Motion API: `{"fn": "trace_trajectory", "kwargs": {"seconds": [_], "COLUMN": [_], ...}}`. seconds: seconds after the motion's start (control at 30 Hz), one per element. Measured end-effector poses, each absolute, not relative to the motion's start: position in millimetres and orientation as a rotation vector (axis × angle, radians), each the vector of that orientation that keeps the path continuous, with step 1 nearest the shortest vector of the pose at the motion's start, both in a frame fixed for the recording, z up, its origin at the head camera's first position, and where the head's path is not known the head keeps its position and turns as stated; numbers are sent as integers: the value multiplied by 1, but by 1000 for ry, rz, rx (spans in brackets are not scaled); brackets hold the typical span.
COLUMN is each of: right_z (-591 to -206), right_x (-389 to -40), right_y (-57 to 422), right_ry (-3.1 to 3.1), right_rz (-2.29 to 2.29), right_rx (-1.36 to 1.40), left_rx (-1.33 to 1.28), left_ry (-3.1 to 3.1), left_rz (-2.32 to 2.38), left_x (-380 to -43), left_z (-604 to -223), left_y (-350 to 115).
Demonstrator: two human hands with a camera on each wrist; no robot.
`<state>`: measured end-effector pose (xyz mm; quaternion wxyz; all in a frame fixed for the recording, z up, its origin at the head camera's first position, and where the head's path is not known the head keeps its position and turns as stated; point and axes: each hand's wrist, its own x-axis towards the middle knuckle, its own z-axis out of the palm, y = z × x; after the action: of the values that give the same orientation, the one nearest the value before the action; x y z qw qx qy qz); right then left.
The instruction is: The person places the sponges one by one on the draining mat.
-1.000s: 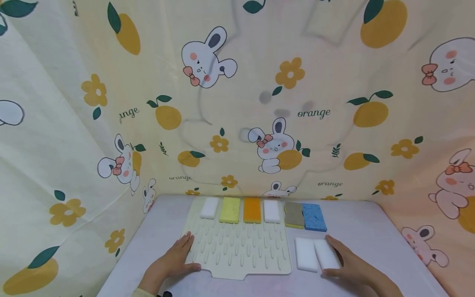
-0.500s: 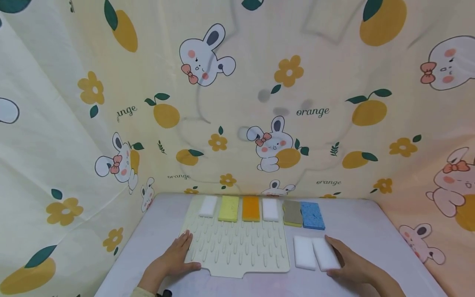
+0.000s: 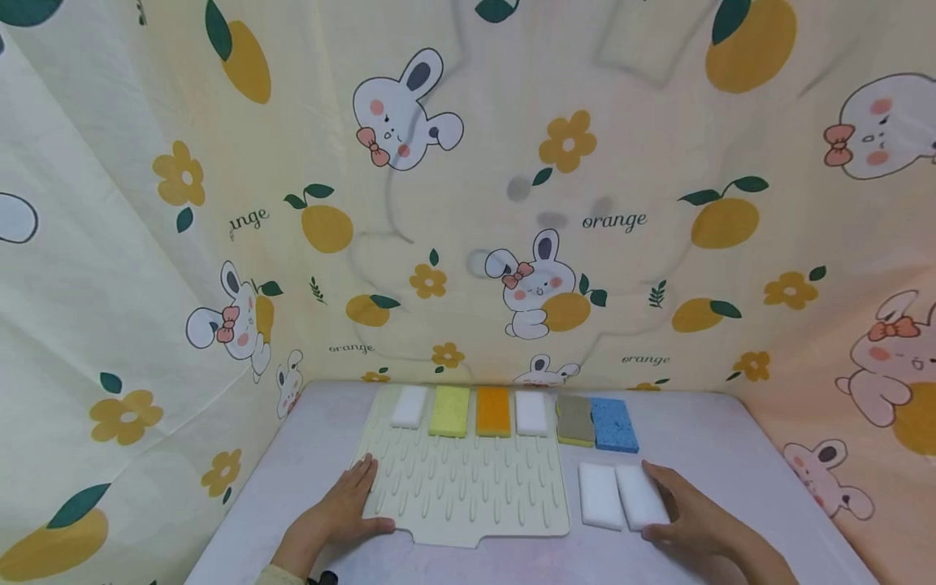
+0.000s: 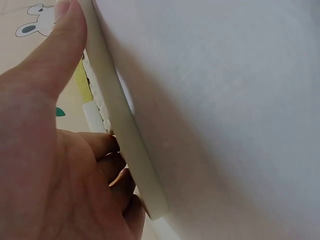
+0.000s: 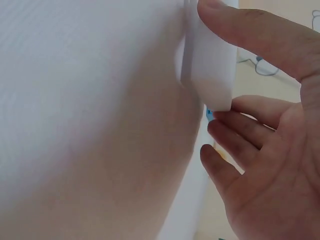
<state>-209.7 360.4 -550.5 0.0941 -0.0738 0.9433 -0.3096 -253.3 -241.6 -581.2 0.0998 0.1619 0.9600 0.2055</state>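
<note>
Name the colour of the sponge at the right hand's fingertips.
White: the sponge at the right hand shows best in the head view.

Head view: illumination is moderate, diffuse and even; focus is acceptable throughout. The curtain (image 3: 453, 187) reads cool at left, warm at right; faint grey silhouettes show through its fabric. Prints (image 3: 54, 532) stretch toward the frame edges. The front white blocks (image 3: 601, 496) retain little surface texture. Wrist views: a broad, soft-edged shadow crosses the tabletop (image 4: 250, 75) in each; fine texture is soft. Light direction cannot be determined with certainty from these diffuse shadows
</note>
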Motion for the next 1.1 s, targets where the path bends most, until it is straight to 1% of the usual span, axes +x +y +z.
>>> {"fn": "trace_trajectory", "kwargs": {"seconds": [0.13, 0.33, 0.53, 0.77, 0.93, 1.1], "right_z": [-547, -540, -541, -547, -546, -548], "right_x": [-207, -209, -212, -218, -224, -232], "right_y": [362, 354, 340, 321, 302, 278], "right_ry": [2838, 2845, 2887, 2941, 2898, 2897], "right_rz": [-899, -935, -991, -1094, -1131, -1149], "right_rx": [-236, -185, -227, -340, -343, -428], "left_rx": [480, 488, 486, 504, 446, 399], "left_ry": [2836, 2835, 2822, 2823, 2810, 2818], "left_rz": [642, 627, 597, 568, 515, 456], "left_x": [-253, -246, -243, -247, -248, -247], "left_z": [-582, -570, -559, -564, -560, -555], "left_y": [-241, -238, -234, -234, -230, -230]}}
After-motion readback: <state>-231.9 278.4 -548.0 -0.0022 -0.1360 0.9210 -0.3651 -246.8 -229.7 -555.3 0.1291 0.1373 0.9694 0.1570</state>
